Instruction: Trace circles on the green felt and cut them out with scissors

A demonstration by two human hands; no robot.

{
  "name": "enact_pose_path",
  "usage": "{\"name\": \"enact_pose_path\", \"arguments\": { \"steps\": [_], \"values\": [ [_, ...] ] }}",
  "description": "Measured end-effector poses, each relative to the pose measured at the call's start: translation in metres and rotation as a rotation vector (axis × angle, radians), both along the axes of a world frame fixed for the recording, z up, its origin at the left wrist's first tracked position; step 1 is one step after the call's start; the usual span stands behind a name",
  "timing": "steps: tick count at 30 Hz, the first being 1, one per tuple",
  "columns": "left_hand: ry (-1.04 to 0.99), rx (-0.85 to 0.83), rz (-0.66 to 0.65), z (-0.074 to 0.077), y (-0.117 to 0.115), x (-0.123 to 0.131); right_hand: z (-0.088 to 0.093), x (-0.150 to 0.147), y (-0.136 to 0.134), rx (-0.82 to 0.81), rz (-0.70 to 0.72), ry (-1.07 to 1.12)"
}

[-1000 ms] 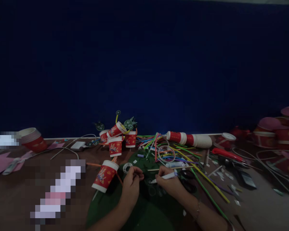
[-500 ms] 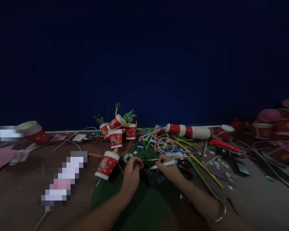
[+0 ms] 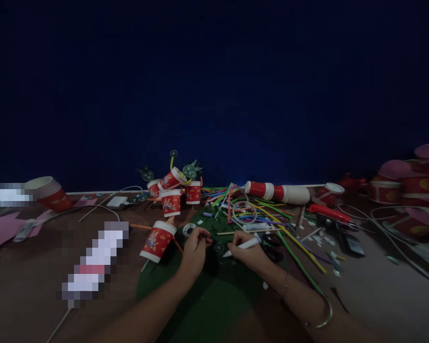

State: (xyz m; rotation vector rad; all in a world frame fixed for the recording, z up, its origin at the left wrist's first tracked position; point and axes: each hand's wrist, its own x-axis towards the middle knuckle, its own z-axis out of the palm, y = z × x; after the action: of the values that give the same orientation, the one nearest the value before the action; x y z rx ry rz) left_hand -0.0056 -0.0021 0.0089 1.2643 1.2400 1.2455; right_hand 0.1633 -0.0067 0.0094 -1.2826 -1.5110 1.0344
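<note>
No legible text, brand or number; prints on red cups [image 3: 159, 242] too small and dim to read, pen [image 3: 249, 243] shows no readable label, blocky pixels cover white strip [image 3: 110, 243]

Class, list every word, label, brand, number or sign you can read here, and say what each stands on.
No text can be read for certain.
Front red cup: gold design; any lettering is too small to read.
White marker in the right hand: no legible label.
Round disc on the yellow straw: pale mark, too small to name.
Long strip at left: pixelated, unreadable.
</note>
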Motion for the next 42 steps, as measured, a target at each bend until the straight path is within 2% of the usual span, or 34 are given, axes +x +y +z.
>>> {"name": "enact_pose_path", "arguments": {
  "steps": [5,16,42],
  "values": [
    [-0.010,-0.013,0.013,0.0015,-0.0007,0.0006,-0.0036,-0.0016,0.0020,-0.044,-0.003,-0.074],
    [-0.009,0.010,0.018,0.0015,-0.0015,0.0003,-0.0038,-0.0024,0.0013,-0.012,-0.038,-0.126],
    [-0.007,0.015,0.015,-0.0008,-0.0002,-0.0006,-0.0060,-0.0024,0.0007,-0.032,0.011,-0.117]
  ]
}}
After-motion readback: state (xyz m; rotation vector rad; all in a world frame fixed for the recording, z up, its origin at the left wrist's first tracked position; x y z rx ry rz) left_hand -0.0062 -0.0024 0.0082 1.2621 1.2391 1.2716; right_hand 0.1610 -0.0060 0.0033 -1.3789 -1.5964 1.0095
